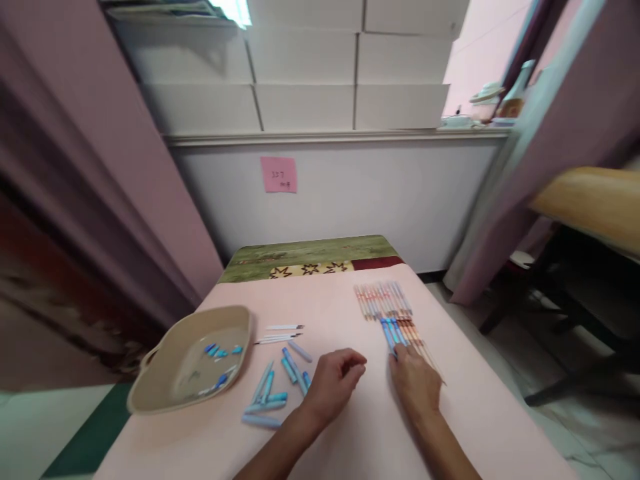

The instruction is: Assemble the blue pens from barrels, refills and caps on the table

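Note:
On the pink tabletop, my right hand (pixel 414 379) is closed around the lower end of a blue pen (pixel 388 333) in a row with brown-capped pens (pixel 409 328). Above that row lies another row of pale and reddish pens (pixel 383 299). My left hand (pixel 336 381) hovers near the middle with curled fingers and thumb close together; whether anything small is between them is hidden. Left of it, several blue and teal pens (pixel 267 400) lie scattered. Thin white refills or sticks (pixel 283 335) lie above them.
A beige basket (pixel 240 333) with small blue caps (pixel 216 351) stands at the table's left. A green patterned cloth (pixel 310 250) covers the far edge. A pink note (pixel 279 175) is on the wall. Dark chair parts and a wooden surface (pixel 590 200) are at the right.

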